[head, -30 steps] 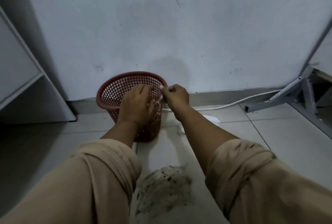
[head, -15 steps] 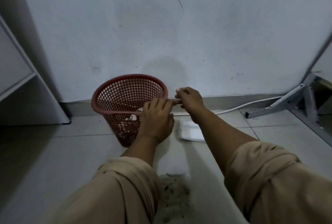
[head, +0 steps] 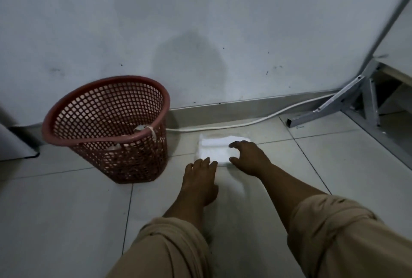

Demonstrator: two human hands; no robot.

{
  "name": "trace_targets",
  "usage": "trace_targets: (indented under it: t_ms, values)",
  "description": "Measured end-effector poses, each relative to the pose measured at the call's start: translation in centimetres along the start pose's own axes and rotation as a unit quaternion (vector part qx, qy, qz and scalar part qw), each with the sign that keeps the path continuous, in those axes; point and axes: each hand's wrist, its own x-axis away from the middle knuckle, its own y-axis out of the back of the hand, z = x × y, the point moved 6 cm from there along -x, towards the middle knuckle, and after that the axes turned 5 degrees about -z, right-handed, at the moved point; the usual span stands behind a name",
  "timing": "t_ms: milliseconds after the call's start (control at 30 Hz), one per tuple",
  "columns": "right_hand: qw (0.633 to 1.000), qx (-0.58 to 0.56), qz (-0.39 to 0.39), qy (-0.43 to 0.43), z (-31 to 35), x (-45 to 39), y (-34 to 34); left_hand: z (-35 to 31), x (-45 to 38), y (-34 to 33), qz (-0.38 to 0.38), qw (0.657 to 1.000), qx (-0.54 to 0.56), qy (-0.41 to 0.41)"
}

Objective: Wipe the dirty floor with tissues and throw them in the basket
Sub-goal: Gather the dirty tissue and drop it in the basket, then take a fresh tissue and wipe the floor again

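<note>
Tissues [head: 217,149] by basket [head: 107,130], cable [head: 245,123] behind

The scene is dim overall, with a cool grey cast and low contrast. The brightest area is the white tissue pack [head: 219,148] at centre frame; it is overexposed, and its surface detail is washed out into a soft glow. A broad, soft-edged shadow lies on the wall [head: 200,21] above centre. The lower left of the frame and the far left edge fall into deeper shade. Both hands, the left hand [head: 200,179] and the right hand [head: 249,159], show slight motion blur at the fingers. The sleeves in the lower frame are soft and out of focus. Wide-angle distortion bends the baseboard line and the pole [head: 388,21] at upper right. The mesh of the basket [head: 107,128] is resolved fairly sharply.
</note>
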Motion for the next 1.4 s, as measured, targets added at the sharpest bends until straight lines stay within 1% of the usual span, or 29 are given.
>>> trace_targets:
  t_ms: [100, 200, 267, 300, 333, 400, 467, 500, 567, 667, 733, 833, 967, 1100, 1267, 1400]
  values:
    - [0.996, 0.058, 0.022, 0.061, 0.0, -0.3, -2.3, 0.7, -0.7, -2.5, 0.043, 0.999, 0.002, 0.019]
    - [0.987, 0.117, 0.031, 0.11, -0.2, -0.5, -4.6, 1.2, -1.2, -3.9, 0.034, 0.999, -0.008, 0.012]
    - [0.981, 0.153, 0.033, 0.118, -0.4, -0.8, -5.8, 1.6, -1.5, -4.7, 0.024, 1.0, -0.009, 0.007]
    - [0.979, 0.166, 0.022, 0.115, -0.3, -1.0, -6.1, 1.8, -1.6, -5.1, 0.02, 1.0, -0.005, 0.004]
    - [0.978, 0.175, -0.002, 0.112, -0.2, -1.1, -6.1, 1.8, -1.6, -5.4, 0.018, 1.0, -0.001, 0.0]
    - [0.974, 0.174, -0.082, 0.122, 0.5, -1.4, -5.4, 1.8, -1.6, -6.1, 0.017, 1.0, 0.007, -0.01]
    - [0.964, 0.154, -0.165, 0.14, 1.2, -1.7, -4.6, 1.7, -1.7, -6.5, 0.014, 1.0, 0.013, -0.019]
    - [0.961, 0.144, -0.192, 0.141, 1.3, -2.0, -4.5, 1.6, -1.7, -6.7, 0.01, 1.0, 0.016, -0.022]
    - [0.965, 0.149, -0.18, 0.119, 1.1, -2.8, -4.6, 1.5, -1.8, -6.8, 0.0, 0.999, 0.027, -0.02]
    - [0.967, 0.202, -0.14, 0.071, 0.0, -3.7, -5.4, 1.4, -2.1, -6.8, -0.01, 0.999, 0.039, -0.009]
    - [0.959, 0.229, -0.15, 0.07, -0.1, -3.6, -5.2, 1.3, -2.3, -6.8, -0.007, 0.999, 0.045, -0.006]
    - [0.96, 0.192, -0.188, 0.073, 0.5, -3.8, -4.2, 0.8, -2.6, -6.9, 0.006, 0.997, 0.079, 0.009]
    - [0.972, 0.052, -0.218, 0.068, 1.9, -5.1, -1.6, 0.3, -3.0, -7.6, 0.036, 0.996, 0.073, 0.029]
    - [0.96, -0.041, -0.265, 0.083, 3.4, -5.5, 1.4, 0.3, -3.1, -8.2, 0.051, 0.997, 0.048, 0.03]
    - [0.946, -0.078, -0.303, 0.082, 5.1, -5.1, 4.8, 0.0, -3.0, -7.7, 0.062, 0.997, 0.044, 0.028]
    - [0.918, -0.08, -0.371, 0.114, 6.7, -3.7, 7.9, -0.2, -3.2, -6.8, 0.076, 0.995, 0.049, 0.033]
